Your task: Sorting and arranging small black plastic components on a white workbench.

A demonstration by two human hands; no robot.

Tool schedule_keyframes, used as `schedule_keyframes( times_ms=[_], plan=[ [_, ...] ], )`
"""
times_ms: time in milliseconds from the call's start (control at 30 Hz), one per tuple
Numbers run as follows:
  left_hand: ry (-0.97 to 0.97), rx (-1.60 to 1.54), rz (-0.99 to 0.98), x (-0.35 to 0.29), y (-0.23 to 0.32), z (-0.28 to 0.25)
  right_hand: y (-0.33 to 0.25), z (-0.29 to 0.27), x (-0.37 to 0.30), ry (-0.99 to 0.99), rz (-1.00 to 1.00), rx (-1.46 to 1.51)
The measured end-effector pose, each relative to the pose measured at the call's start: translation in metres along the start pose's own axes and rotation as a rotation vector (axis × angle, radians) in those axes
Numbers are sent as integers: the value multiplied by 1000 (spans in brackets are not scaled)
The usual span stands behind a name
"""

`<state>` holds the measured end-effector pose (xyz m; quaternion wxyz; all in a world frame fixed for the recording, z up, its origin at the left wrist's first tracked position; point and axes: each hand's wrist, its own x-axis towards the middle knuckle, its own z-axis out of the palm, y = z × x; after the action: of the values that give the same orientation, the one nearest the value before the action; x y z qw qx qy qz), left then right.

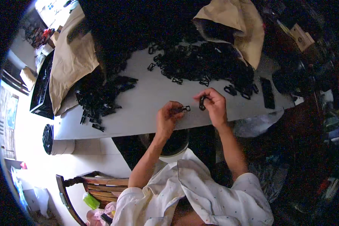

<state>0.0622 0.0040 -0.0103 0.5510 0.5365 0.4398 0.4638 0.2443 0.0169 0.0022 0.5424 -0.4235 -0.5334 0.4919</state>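
Note:
Over the near part of the white table (139, 109), my left hand (168, 117) pinches a small black plastic piece with a rectangular open frame at its tip (186, 109). Facing it, my right hand (216, 108) grips a black plastic buckle-like part (202, 103) between thumb and fingers. The two parts are a short gap apart. Beyond my hands spreads a heap of similar black plastic parts (203, 62). To the left lies another pile of longer, narrower black pieces (101, 98).
Brown paper sacks (73, 64) (252, 34) stand at the far left and far right. A dark phone-like slab (267, 93) lies right of the heap. Below the table are a round bucket (58, 140) and a clear plastic bag (258, 124). A wooden chair (105, 184) is beside me on the left.

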Motion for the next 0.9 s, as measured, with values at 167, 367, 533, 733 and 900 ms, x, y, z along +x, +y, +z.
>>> schedule_keyframes(
  times_ms=[167, 367, 533, 733, 900],
  plan=[
    [21, 16, 37, -8, -7, -5, 4, 27, -3, 134, -125, -240],
    [-10, -267, -116, -20, 4, 5, 14, 63, -9, 320, -447, -707],
    [234, -329, 17, -18, -11, 5, 17, 82, -20, 287, -495, -811],
    [271, -541, -63, -16, -5, -14, 4, 68, -23, -55, -421, -806],
    [129, -516, -143, -22, 9, -20, -3, 41, -25, -232, -495, -1060]
  ],
)
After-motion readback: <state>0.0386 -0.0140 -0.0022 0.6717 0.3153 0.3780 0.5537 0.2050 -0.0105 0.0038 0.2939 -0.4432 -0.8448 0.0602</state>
